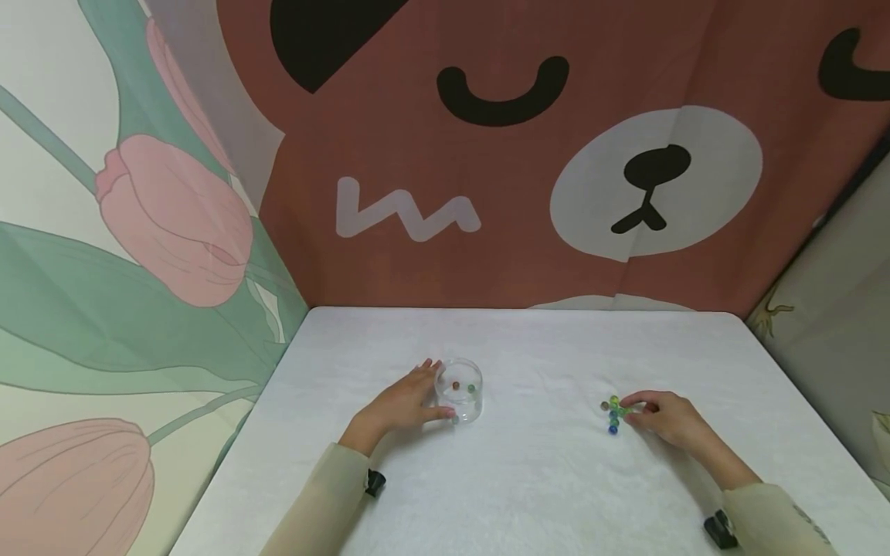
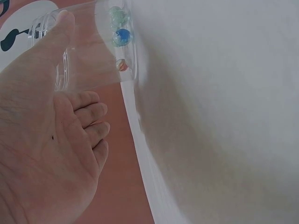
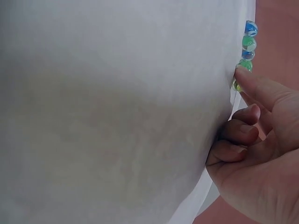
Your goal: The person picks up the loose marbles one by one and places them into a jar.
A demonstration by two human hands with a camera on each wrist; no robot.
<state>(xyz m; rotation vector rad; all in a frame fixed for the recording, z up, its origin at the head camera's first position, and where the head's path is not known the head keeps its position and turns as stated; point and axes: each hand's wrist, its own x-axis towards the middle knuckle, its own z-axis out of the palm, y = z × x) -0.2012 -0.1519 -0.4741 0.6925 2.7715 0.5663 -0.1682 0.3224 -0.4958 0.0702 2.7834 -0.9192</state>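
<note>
A clear jar (image 1: 459, 392) stands upright on the table's left half, with several marbles on its bottom. Among them the left wrist view shows a green marble (image 2: 118, 17), a blue marble (image 2: 122, 37) and an orange-striped marble (image 2: 122, 65). My left hand (image 1: 410, 401) grips the jar from its left side, thumb in front. Off to the right lies a small cluster of loose marbles (image 1: 613, 429), blue, green, yellow-green and brownish. At the cluster's right edge my right hand (image 1: 667, 417) pinches a green marble (image 3: 245, 65) between thumb and forefinger; its other fingers are curled.
White cloth covers the table (image 1: 535, 479). A brown curtain (image 1: 389, 270) with a bear face hangs along the back edge, and a tulip-print curtain (image 1: 174, 224) hangs at the left. Small black devices (image 1: 720, 530) are strapped at both wrists.
</note>
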